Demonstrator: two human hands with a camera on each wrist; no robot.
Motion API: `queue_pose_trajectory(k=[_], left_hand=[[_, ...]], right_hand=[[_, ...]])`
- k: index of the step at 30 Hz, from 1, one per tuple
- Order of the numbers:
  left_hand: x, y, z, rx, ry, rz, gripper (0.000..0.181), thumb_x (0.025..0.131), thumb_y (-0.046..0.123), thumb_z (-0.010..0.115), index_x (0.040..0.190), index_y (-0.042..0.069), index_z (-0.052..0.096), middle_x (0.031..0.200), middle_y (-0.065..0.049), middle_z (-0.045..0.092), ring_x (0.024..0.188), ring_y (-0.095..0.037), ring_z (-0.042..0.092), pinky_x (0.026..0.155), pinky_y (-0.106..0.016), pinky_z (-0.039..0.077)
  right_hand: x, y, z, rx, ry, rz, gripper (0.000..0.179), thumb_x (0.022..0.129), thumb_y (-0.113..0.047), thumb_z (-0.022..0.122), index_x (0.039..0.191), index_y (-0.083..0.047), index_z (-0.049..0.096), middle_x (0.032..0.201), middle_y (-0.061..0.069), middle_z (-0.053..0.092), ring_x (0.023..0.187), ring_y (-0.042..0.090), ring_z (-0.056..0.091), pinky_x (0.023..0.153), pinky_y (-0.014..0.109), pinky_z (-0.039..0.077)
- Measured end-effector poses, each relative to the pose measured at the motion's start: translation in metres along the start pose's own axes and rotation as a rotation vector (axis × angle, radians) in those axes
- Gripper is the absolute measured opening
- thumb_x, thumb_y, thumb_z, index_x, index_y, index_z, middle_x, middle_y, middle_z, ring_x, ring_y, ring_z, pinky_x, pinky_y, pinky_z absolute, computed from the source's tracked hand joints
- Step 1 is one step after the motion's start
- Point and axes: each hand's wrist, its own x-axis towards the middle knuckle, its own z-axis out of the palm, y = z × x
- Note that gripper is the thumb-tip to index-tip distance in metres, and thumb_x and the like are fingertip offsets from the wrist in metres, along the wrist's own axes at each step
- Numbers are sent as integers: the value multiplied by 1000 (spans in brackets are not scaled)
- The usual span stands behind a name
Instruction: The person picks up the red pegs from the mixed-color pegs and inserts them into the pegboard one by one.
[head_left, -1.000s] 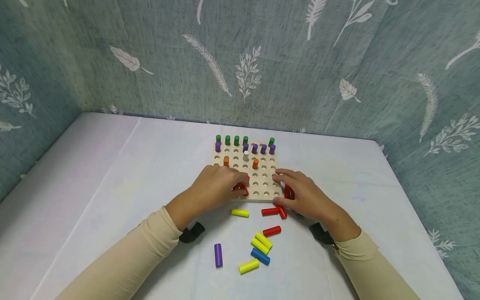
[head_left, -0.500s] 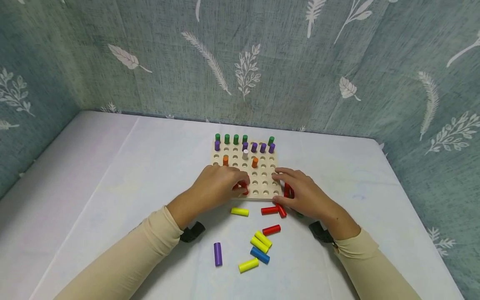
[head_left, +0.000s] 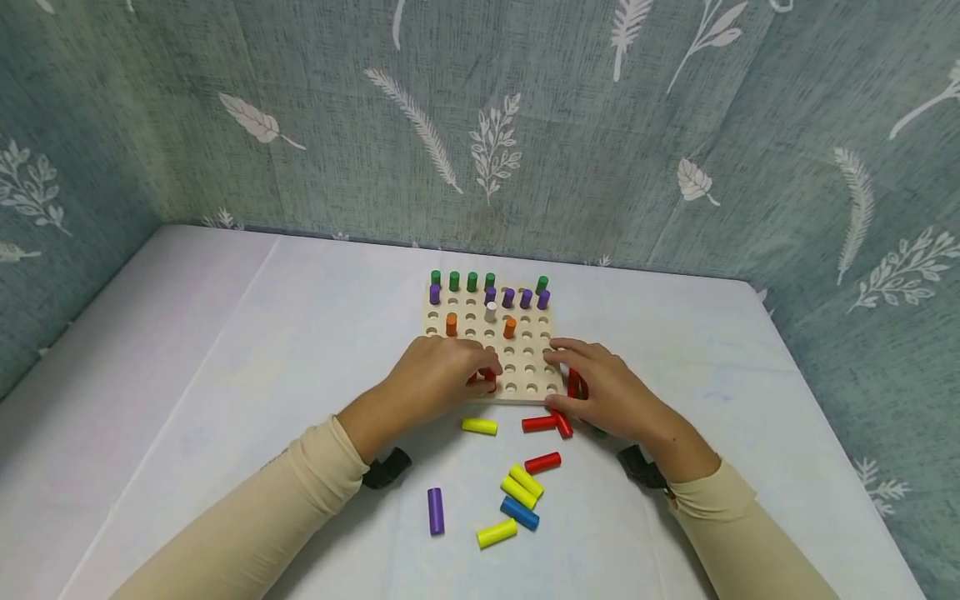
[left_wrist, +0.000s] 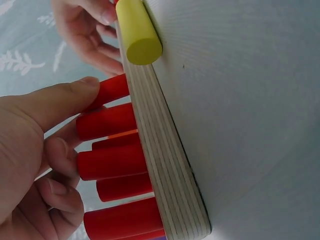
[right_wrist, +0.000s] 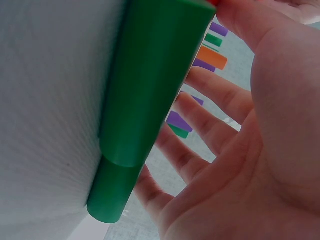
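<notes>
A light wooden pegboard (head_left: 532,370) lies on the table with rows of round holes. At its near edge my left hand (head_left: 438,371) pinches a red peg (left_wrist: 112,91) between thumb and fingers; the peg stands in the board. Several more red pegs (left_wrist: 112,162) stand upright beside it, mostly hidden by the hand in the head view. My right hand (head_left: 603,385) rests at the board's right edge with fingers extended and thumb spread at the near corner. Loose red pegs (head_left: 573,383) lie under its palm, and green pegs (right_wrist: 155,85) show close by in the right wrist view.
Green (head_left: 472,282), purple (head_left: 527,298), white (head_left: 491,312) and orange pegs (head_left: 452,325) stand in the board's farther rows. On the cloth in front lie loose yellow pegs (head_left: 497,533), a blue peg (head_left: 519,512), a purple peg (head_left: 436,511) and red pegs (head_left: 543,462).
The red peg under my left fingertips has gone from slanted to upright, and that hand has dropped slightly toward the board. My right hand has stayed in place.
</notes>
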Motion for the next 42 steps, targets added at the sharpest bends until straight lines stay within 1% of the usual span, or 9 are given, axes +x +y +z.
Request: queue_pose_trajectory(k=[6, 11, 16, 23, 29, 35, 39, 42], left_hand=[[0, -1, 2, 7, 29, 14, 10, 86, 23, 80, 96, 23, 77, 87, 10, 74, 71, -6, 65, 60, -21, 49], [-1, -1, 3, 1, 8, 7, 11, 86, 23, 80, 97, 23, 78, 89, 10, 74, 71, -5, 64, 60, -21, 48], [-1, -1, 3, 6, 24, 13, 12, 86, 22, 80, 98, 23, 78, 87, 10, 74, 69, -5, 63, 58, -21, 47], [-2, 0, 4, -3, 2, -1, 13, 86, 24, 80, 99, 23, 77, 89, 10, 74, 70, -5, 62, 58, -21, 47], [-1, -1, 4, 9, 27, 16, 12, 86, 23, 80, 98, 22, 77, 87, 9, 74, 67, -5, 61, 57, -21, 46], [-2, -1, 5, -2, -3, 3, 16, 86, 23, 80, 101, 22, 77, 90, 9, 75, 68, -5, 61, 57, -20, 46], [-1, -1, 5, 6, 16, 15, 16, 86, 22, 80, 101, 21, 76, 90, 8, 74, 66, -5, 60, 56, -21, 46], [-1, -1, 4, 7, 14, 15, 16, 86, 23, 80, 101, 21, 76, 90, 9, 74, 65, -4, 58, 55, -20, 44]], right_hand=[[1, 0, -1, 0, 15, -4, 72, 85, -43, 78, 148, -22, 50, 158, 5, 39, 143, 35, 38, 111, 63, 37], [1, 1, 1, -4, 0, -10, 72, 85, -44, 78, 148, -22, 49, 159, 5, 39, 143, 35, 38, 111, 64, 36], [1, 1, 1, -3, 11, -10, 72, 85, -43, 78, 148, -22, 49, 158, 5, 39, 143, 35, 38, 111, 63, 37], [0, 2, 2, 4, 7, -18, 72, 85, -43, 78, 148, -21, 50, 158, 6, 40, 144, 35, 38, 112, 63, 36], [1, 2, 1, 3, 17, -15, 72, 85, -43, 78, 147, -21, 50, 158, 6, 40, 144, 35, 38, 112, 63, 36], [0, 2, 3, 0, -2, -19, 72, 86, -44, 77, 148, -21, 50, 158, 6, 40, 144, 35, 38, 112, 62, 36], [0, 3, 2, 0, 14, -21, 72, 85, -43, 78, 148, -21, 50, 158, 6, 40, 144, 35, 38, 112, 62, 36], [0, 3, 2, 2, 13, -23, 72, 85, -43, 78, 147, -20, 50, 158, 6, 40, 144, 35, 38, 112, 62, 36]])
